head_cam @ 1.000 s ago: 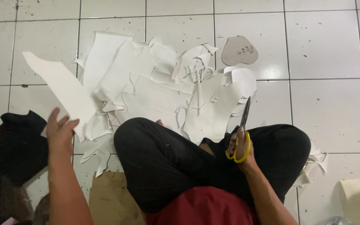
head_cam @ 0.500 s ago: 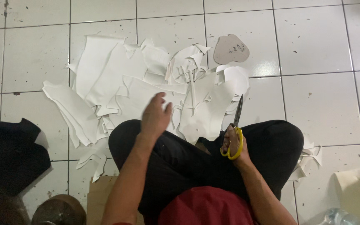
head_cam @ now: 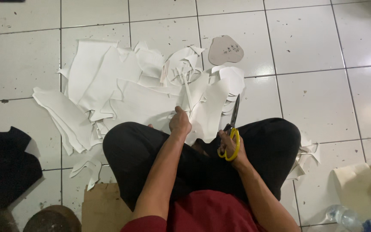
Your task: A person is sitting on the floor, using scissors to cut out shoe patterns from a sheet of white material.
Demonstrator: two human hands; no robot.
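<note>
Left hand (head_cam: 180, 122) pinching white sheet offcuts (head_cam: 142, 96); right hand (head_cam: 229, 146) gripping yellow-handled scissors (head_cam: 233, 129), blades best kept pointed away.

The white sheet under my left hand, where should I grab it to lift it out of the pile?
Pinch the white sheet at its near edge by your left hand, coming from your lap side. That edge lies on top and free; its far parts tuck among other scraps.

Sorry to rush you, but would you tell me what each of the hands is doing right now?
Left hand: closed on the white sheets.
Right hand: holding yellow-handled scissors, blades shut.
</note>
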